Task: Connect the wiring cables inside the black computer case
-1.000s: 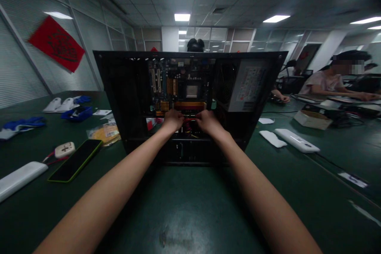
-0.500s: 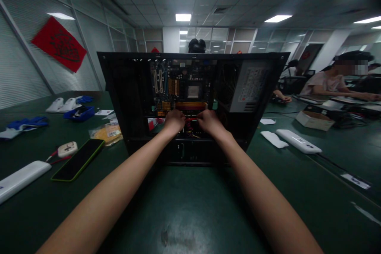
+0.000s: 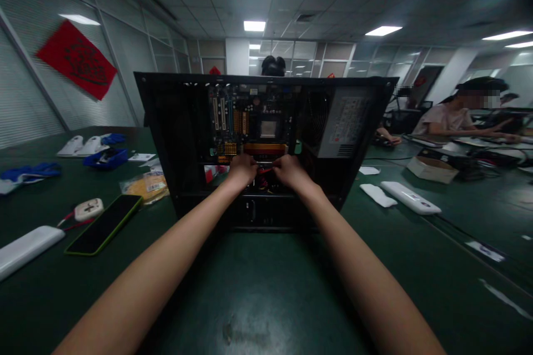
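Note:
An open black computer case [image 3: 166, 138] lies on the green table in front of me, with its motherboard [image 3: 250, 122] and a grey power supply [image 3: 345, 119] showing inside. Both my arms reach into it. My left hand [image 3: 241, 169] and my right hand [image 3: 289, 171] are closed close together just below the motherboard. Between them runs a thin red cable [image 3: 264, 170], and each hand pinches an end of it. What the cable plugs into is too dark to make out.
On the left lie a phone in a green case [image 3: 104, 223], a small white device [image 3: 88, 209], a white bar [image 3: 25, 247], a yellow packet [image 3: 145, 184] and blue gloves [image 3: 29, 172]. White bars [image 3: 410, 197] lie on the right. Other people sit at the far right.
My hands stay at the same spot in the case, with only slight finger movement on the red cable. The view has shifted a little.

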`<action>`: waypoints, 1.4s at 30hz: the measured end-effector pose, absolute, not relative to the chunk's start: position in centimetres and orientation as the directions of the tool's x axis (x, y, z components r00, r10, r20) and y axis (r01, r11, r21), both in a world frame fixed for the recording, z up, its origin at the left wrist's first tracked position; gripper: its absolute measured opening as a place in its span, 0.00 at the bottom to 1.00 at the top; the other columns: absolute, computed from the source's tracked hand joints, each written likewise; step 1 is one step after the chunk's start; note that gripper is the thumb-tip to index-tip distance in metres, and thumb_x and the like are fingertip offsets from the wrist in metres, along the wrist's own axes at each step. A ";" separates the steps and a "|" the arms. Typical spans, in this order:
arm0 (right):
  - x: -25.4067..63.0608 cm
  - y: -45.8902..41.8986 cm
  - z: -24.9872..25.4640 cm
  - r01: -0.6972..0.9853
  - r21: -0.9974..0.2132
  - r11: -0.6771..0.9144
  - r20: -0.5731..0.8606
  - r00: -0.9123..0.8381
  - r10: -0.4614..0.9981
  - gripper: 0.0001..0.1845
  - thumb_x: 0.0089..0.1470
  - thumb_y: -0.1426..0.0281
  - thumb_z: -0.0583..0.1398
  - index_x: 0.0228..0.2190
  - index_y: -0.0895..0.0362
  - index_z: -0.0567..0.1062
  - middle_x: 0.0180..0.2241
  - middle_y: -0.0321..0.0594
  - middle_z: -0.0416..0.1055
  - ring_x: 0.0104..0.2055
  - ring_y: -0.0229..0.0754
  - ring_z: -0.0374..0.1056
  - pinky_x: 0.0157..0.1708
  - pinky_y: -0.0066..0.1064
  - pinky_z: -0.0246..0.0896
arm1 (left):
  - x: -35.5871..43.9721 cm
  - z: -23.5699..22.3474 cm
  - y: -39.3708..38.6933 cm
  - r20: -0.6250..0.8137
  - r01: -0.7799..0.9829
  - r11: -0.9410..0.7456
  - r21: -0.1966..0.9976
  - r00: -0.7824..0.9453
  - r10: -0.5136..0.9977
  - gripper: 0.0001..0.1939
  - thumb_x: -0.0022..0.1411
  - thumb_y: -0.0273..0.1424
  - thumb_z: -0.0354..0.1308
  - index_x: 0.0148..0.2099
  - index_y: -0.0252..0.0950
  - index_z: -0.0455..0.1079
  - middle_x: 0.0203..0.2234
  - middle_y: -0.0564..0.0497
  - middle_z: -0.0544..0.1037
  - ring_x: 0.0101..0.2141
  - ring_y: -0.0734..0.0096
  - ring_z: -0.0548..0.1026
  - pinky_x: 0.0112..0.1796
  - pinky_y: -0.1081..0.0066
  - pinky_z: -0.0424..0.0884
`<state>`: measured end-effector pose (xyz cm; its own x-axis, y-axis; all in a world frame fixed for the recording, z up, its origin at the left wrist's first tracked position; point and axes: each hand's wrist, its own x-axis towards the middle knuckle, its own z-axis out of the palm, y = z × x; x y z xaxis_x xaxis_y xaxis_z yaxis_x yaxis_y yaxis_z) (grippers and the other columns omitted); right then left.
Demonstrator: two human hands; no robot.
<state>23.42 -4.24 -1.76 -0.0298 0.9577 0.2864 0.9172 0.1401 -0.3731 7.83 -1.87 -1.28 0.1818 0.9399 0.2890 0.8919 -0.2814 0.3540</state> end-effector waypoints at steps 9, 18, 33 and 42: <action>23.3 -4.4 -1.6 0.919 -0.374 0.128 0.284 -0.018 0.959 0.13 0.60 0.76 0.58 0.41 0.61 0.82 0.43 0.50 0.79 0.47 0.44 0.75 0.43 0.25 0.63 | 7.6 -1.8 -0.8 0.306 0.895 -0.304 0.327 0.204 0.930 0.13 0.60 0.29 0.59 0.45 0.36 0.82 0.41 0.46 0.84 0.46 0.62 0.79 0.46 0.72 0.71; 23.6 -3.6 -2.1 0.919 -0.373 0.132 0.287 -0.021 0.958 0.15 0.60 0.75 0.57 0.43 0.61 0.82 0.44 0.50 0.79 0.49 0.44 0.74 0.46 0.25 0.64 | 7.7 -1.4 -1.2 0.264 0.892 -0.279 0.355 0.190 0.946 0.14 0.63 0.30 0.57 0.45 0.34 0.82 0.40 0.44 0.84 0.43 0.64 0.80 0.44 0.73 0.71; 23.1 -4.2 -1.2 0.946 -0.309 0.101 0.307 -0.001 0.952 0.15 0.59 0.76 0.57 0.43 0.62 0.82 0.43 0.52 0.79 0.47 0.45 0.75 0.44 0.27 0.65 | 8.1 -1.1 -2.3 0.260 0.904 -0.257 0.342 0.172 0.950 0.14 0.66 0.32 0.55 0.44 0.34 0.80 0.42 0.40 0.82 0.44 0.63 0.79 0.44 0.71 0.71; 23.3 -4.3 -1.3 0.937 -0.326 0.125 0.300 -0.023 0.954 0.15 0.60 0.76 0.57 0.44 0.62 0.82 0.44 0.52 0.79 0.50 0.45 0.74 0.49 0.26 0.64 | 8.0 -0.8 -3.2 0.278 0.917 -0.234 0.323 0.144 0.950 0.13 0.66 0.32 0.53 0.45 0.38 0.79 0.43 0.41 0.82 0.45 0.60 0.79 0.45 0.67 0.71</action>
